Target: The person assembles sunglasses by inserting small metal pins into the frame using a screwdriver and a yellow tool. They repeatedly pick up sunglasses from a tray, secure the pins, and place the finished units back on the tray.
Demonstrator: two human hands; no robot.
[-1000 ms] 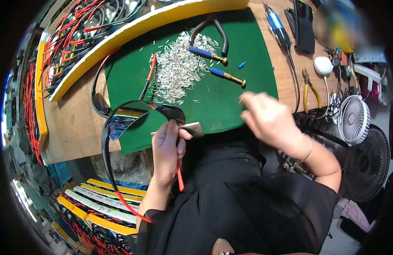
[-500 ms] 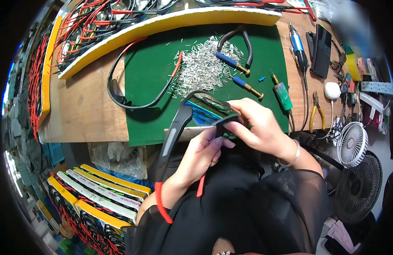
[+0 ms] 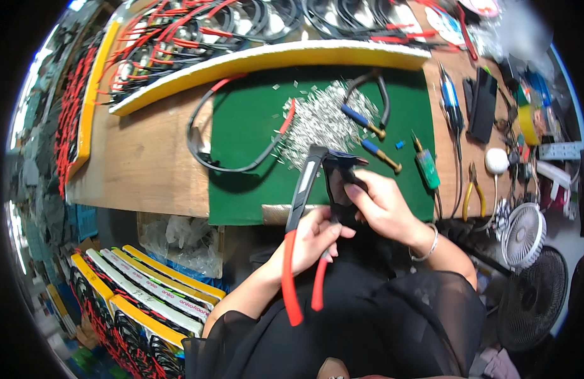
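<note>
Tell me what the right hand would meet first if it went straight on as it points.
The right hand would probably meet the held glasses, which it touches; depth beyond is unclear.

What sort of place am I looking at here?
Likely a small eyewear assembly workshop: black-and-red glasses held in the left hand and right hand, a pile of small silvery pieces on a green mat, and blue-handled tools there too.

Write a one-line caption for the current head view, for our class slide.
Left hand and right hand hold red-tipped black sunglasses near a heap of small silvery pieces on a green mat.
</note>
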